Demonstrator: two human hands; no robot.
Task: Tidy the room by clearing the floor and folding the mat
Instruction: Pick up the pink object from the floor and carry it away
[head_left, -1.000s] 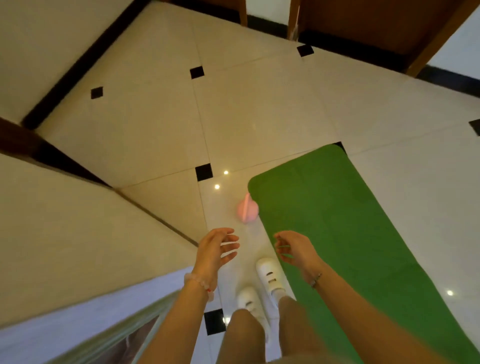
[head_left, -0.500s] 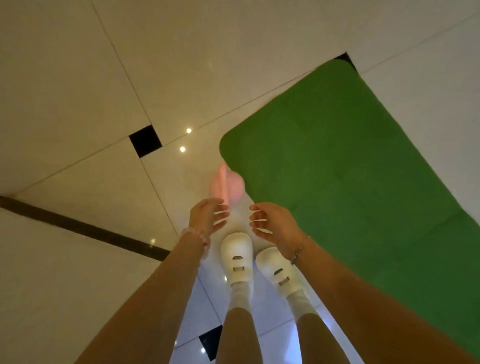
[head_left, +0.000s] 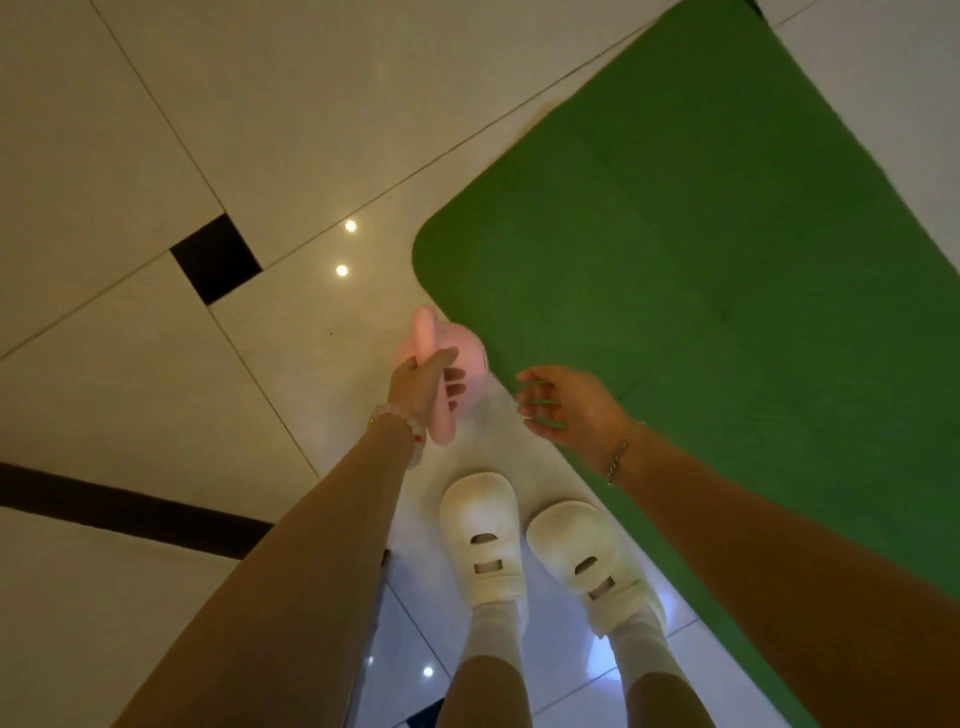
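Most of the view is cream tiled floor (head_left: 260, 130), glossy, with a black inset square (head_left: 215, 258) and a dark strip (head_left: 130, 512) at left. One green exercise mat (head_left: 701, 286) lies flat across the right side, unfolded. White strapped shoes (head_left: 480, 540) stand just beside its left edge. The pink kettlebell (head_left: 465, 345) sits by the mat's rounded corner; whether it touches the floor is unclear. The left hand (head_left: 421, 387) grips its handle, fingers curled round it. The right hand (head_left: 576, 410) hovers over the mat's edge, fingers loosely spread, holding nothing.
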